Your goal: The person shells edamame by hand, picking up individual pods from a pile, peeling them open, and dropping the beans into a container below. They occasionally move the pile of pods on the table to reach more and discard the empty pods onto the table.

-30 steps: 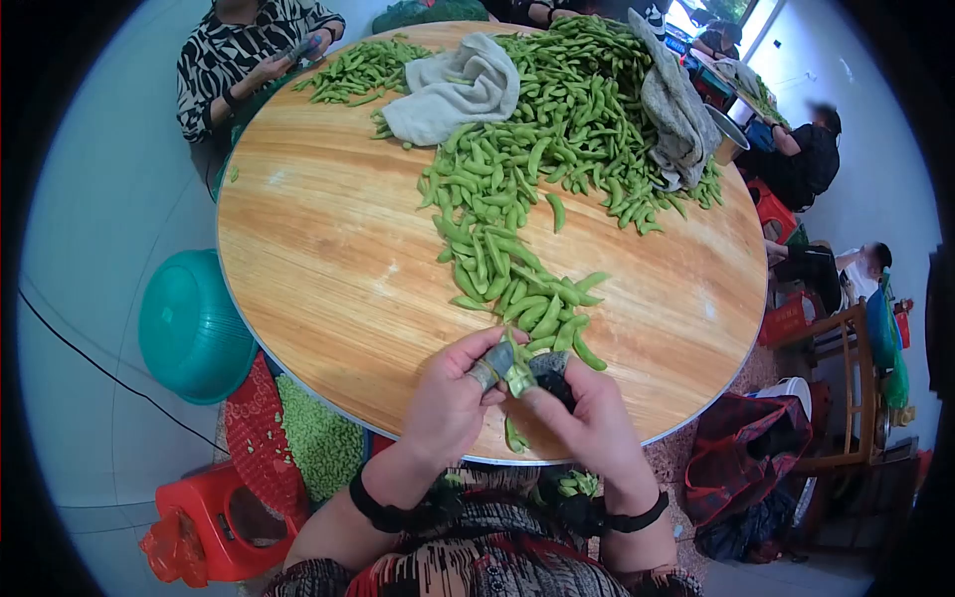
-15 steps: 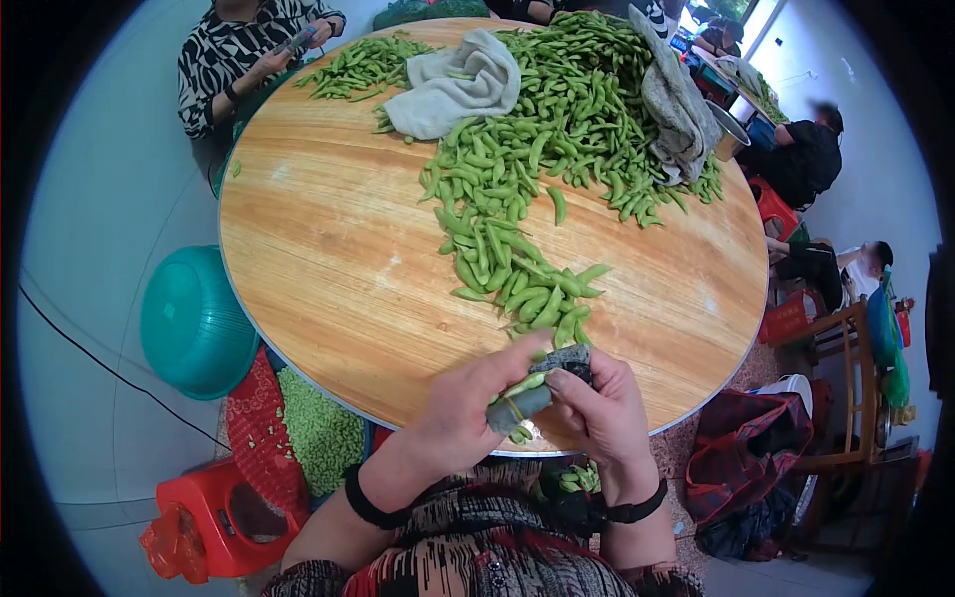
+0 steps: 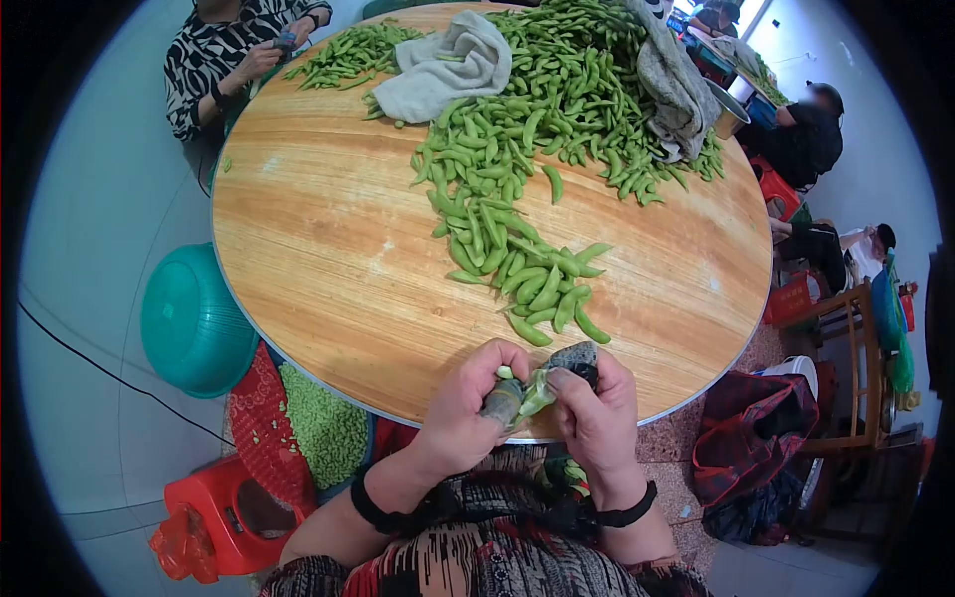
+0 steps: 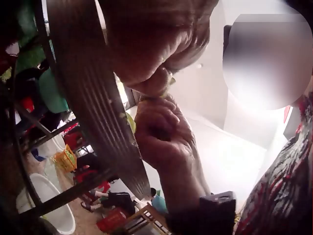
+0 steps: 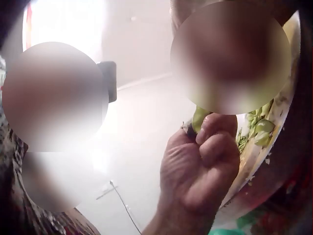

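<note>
Both hands meet over the table's near edge around a split green soybean pod [image 3: 538, 392]. My left hand [image 3: 466, 406] grips its left end, with a grey wrap on the thumb and a pale bean [image 3: 504, 372] at the fingertips. My right hand [image 3: 603, 410] pinches the other end between thumb and fingers; a dark grey wrap [image 3: 575, 355] covers a finger. In the right wrist view the pod [image 5: 199, 119] sticks out of the left fist. Just beyond the hands, a trail of whole pods [image 3: 542, 289] leads back to a big heap [image 3: 587, 85].
A round wooden table [image 3: 318, 259] fills the middle. Cloths [image 3: 448, 70] lie on the heap. At the left are a teal basin [image 3: 194, 318], shelled beans [image 3: 323, 428] and a red stool [image 3: 224, 517]. A checked bag [image 3: 746, 448] stands at the right. Other people sit farther off.
The hands came together around a pod, turned it, and now hold it opened between them. The head view has tilted slightly, so the table sits higher.
</note>
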`<state>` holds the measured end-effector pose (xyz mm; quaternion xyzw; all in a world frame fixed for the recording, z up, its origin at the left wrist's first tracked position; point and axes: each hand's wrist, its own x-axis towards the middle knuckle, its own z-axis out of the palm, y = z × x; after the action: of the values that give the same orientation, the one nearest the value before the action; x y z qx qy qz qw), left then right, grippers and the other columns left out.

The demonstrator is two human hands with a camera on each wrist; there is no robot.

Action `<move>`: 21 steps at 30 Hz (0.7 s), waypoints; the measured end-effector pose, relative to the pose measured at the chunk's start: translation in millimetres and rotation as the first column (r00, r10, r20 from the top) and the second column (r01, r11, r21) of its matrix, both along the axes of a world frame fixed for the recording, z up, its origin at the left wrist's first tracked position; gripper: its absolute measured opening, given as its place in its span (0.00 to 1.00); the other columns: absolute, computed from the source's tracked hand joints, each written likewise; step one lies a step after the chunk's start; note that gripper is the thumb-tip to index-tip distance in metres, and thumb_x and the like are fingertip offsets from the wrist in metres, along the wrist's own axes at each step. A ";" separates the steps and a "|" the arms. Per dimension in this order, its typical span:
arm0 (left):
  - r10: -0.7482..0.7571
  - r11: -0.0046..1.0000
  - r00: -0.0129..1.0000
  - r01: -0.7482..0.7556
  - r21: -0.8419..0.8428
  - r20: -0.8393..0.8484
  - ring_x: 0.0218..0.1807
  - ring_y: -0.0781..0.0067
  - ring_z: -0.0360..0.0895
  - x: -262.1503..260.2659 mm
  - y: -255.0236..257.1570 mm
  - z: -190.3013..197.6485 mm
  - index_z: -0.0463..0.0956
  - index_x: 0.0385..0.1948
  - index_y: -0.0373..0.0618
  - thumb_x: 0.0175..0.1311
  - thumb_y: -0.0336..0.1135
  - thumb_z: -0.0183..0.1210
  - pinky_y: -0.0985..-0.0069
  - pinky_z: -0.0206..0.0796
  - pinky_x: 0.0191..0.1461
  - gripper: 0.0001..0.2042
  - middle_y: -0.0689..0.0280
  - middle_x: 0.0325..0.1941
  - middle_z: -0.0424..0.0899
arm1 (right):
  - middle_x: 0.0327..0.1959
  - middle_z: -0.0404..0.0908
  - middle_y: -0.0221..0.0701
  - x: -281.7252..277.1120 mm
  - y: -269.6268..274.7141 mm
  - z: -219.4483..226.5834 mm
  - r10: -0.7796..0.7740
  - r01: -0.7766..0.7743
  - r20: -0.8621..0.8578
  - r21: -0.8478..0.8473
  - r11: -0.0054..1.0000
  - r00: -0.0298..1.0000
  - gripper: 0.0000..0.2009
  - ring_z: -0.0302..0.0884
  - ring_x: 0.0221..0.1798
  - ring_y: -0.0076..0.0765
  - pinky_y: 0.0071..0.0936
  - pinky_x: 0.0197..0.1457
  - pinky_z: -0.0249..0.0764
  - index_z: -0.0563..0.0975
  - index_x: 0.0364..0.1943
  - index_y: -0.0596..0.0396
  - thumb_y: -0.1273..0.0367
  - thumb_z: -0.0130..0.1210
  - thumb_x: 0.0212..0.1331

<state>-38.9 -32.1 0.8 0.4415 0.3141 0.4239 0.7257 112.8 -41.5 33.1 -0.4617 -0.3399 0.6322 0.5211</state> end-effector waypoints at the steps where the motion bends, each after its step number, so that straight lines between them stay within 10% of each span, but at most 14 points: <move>1: -0.002 1.000 1.000 0.002 -0.004 0.000 0.21 0.86 0.64 1.3 -1.3 1.5 0.62 0.41 0.44 0.55 0.20 0.51 0.89 0.55 0.21 0.13 0.70 0.26 0.69 | 0.15 0.70 0.22 -0.9 -1.4 0.8 -0.010 0.006 0.081 0.045 0.999 0.997 0.02 0.58 0.13 0.11 0.13 0.15 0.52 0.73 0.27 0.57 0.75 0.54 0.54; 5: -0.020 0.978 0.974 0.065 -0.198 0.225 0.19 0.88 0.61 -0.9 -1.7 11.1 0.62 0.40 0.44 0.60 0.25 0.50 0.90 0.47 0.18 0.09 0.71 0.24 0.69 | 0.15 0.70 0.20 -0.1 -1.6 -1.4 -0.039 0.036 0.044 0.065 0.997 0.998 0.03 0.61 0.14 0.13 0.14 0.16 0.55 0.73 0.26 0.58 0.75 0.55 0.53; 8: -0.072 0.949 0.978 0.128 -0.287 0.198 0.19 0.89 0.61 -8.4 1.2 19.0 0.65 0.42 0.42 0.55 0.21 0.48 0.90 0.47 0.18 0.13 0.71 0.26 0.71 | 0.14 0.69 0.21 0.5 1.5 -1.1 -0.224 0.071 0.353 0.398 0.915 0.908 0.05 0.65 0.16 0.14 0.17 0.16 0.60 0.73 0.24 0.60 0.74 0.57 0.52; 13: -0.051 0.955 0.988 0.090 -0.282 0.143 0.23 0.88 0.66 -16.7 -0.4 1.6 0.71 0.42 0.39 0.51 0.19 0.46 0.90 0.54 0.21 0.15 0.71 0.28 0.73 | 0.14 0.71 0.31 7.1 1.8 7.8 -0.215 -0.445 0.791 0.521 0.729 0.573 0.06 0.70 0.13 0.30 0.25 0.17 0.65 0.73 0.22 0.59 0.73 0.60 0.46; 17: -0.007 1.000 0.993 0.004 -0.029 -0.115 0.24 0.88 0.67 -13.4 -0.5 -4.2 0.74 0.38 0.38 0.52 0.20 0.46 0.88 0.57 0.25 0.12 0.71 0.28 0.75 | 0.15 0.71 0.32 -2.8 -2.7 14.1 -0.307 -0.556 0.824 0.552 0.621 0.476 0.07 0.71 0.14 0.37 0.28 0.17 0.66 0.73 0.22 0.57 0.72 0.61 0.43; 21: -0.001 0.991 0.944 0.046 0.129 -0.329 0.20 0.88 0.63 -11.5 0.1 -1.0 0.74 0.40 0.37 0.52 0.19 0.44 0.90 0.52 0.21 0.15 0.68 0.31 0.77 | 0.17 0.76 0.32 0.4 -10.0 10.5 -0.133 -0.326 0.700 0.481 0.814 0.701 0.03 0.74 0.17 0.29 0.22 0.21 0.68 0.77 0.25 0.59 0.73 0.59 0.46</move>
<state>-50.4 -32.0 -0.2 0.5575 0.3959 0.3561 0.6369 113.2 -51.5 43.6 -0.4693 -0.7111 0.3018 0.4279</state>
